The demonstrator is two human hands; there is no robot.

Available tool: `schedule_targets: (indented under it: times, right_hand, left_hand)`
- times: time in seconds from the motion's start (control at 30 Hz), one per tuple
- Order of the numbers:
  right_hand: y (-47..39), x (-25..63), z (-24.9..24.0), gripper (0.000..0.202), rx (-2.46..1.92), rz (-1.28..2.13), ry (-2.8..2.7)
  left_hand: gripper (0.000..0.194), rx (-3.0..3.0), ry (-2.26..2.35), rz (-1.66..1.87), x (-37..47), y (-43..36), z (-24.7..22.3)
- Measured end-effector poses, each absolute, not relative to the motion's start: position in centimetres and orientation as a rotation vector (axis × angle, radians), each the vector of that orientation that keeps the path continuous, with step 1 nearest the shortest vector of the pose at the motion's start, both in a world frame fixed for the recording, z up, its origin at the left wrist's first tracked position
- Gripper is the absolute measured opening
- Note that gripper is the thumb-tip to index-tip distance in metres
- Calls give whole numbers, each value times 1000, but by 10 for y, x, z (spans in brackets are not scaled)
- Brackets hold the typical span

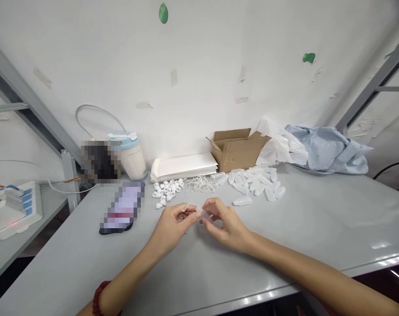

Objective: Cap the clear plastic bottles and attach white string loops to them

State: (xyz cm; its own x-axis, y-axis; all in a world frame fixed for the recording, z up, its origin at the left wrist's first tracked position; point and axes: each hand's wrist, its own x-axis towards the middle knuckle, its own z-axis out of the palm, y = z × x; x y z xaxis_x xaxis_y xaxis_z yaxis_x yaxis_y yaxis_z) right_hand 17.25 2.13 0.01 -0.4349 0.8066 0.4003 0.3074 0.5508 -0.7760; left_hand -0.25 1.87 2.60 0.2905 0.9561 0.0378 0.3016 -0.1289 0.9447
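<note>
Over the front middle of the table, my two hands meet at a small translucent plastic bottle (204, 215). My right hand (228, 224) grips its body between bent fingers and thumb. At the neck end, my left hand (173, 226) is closed in a pinch, its thumb tip touching the bottle. A thin white plastic piece (185, 207) sticks up from the left fingers. Just beyond lie a pile of white caps (168, 189), a heap of thin white pieces (202, 184) and many similar bottles (259, 181).
Behind the piles stand a stack of white envelopes or sheets (186, 166) and an open cardboard box (241, 153). A white plastic bag (280, 142) and blue cloth (331, 149) lie right. A phone (123, 206), lidded cup (132, 158) and power strip (16, 210) are left.
</note>
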Motion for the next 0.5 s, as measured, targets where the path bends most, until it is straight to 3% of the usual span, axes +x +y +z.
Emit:
schedule_targets:
  times: [0.33, 0.5]
  right_hand:
    - [21, 178, -7, 30, -877, 537, -2156]
    - [21, 174, 4, 27, -876, 957, -1901]
  left_hand:
    - [27, 1608, 1293, 1035, 2, 18, 23]
    - [19, 1703, 1268, 1035, 0, 18, 25]
